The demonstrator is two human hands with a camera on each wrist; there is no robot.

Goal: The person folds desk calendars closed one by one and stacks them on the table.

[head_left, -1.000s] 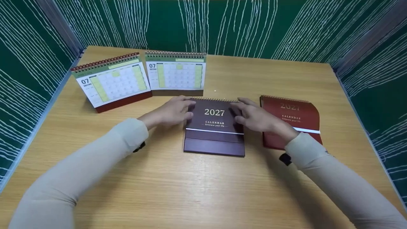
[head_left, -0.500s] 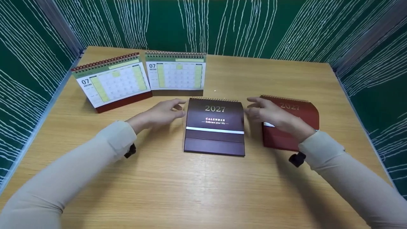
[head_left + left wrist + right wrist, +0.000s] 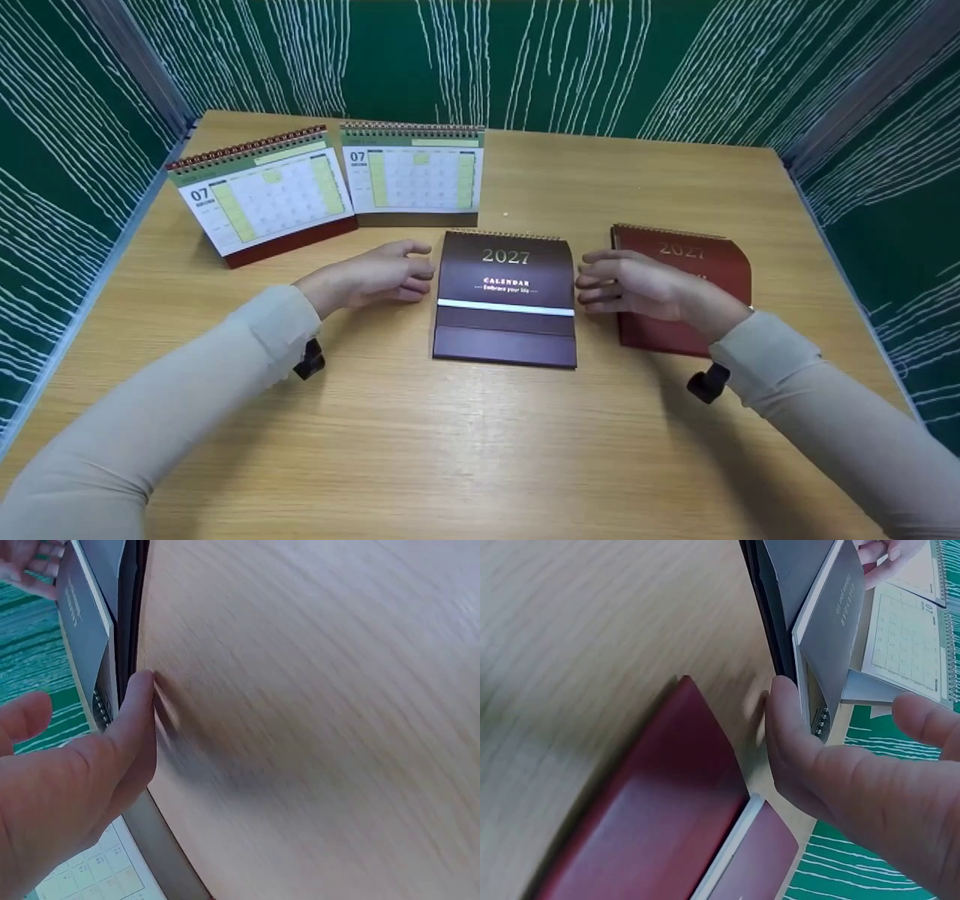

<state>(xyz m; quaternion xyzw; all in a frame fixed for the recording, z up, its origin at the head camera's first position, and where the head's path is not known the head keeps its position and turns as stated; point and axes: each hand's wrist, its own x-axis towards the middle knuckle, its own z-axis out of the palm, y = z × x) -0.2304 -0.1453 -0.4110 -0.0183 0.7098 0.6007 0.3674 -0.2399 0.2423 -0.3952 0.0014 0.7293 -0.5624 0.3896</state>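
Observation:
A dark brown 2027 desk calendar [image 3: 507, 268], its gold spiral at the far edge, lies between the two hands. My left hand [image 3: 369, 277] is at its left side, fingers slightly bent and nothing held. At its right side my right hand [image 3: 646, 286] is likewise relaxed, fingertips close by the calendar's edge. Both wrist views show fingertips near the calendar's lower side edge, with the cover [image 3: 80, 619] raised a little from the pages. Partly hidden under the right forearm is a red 2027 desk calendar [image 3: 716, 259], its base [image 3: 664, 787] in the right wrist view.
Two desk calendars stand propped at the back left, both turned to month 07: one with a red base [image 3: 270, 195], the other with a brownish base [image 3: 415, 176]. They meet at their sides. The wooden table [image 3: 450, 450] is bounded by green walls [image 3: 397, 67] with white streaks.
Both hands have left the calendar's cover and moved outward to its two sides. The fingers have lowered toward the table. The brown calendar's cover has risen slightly.

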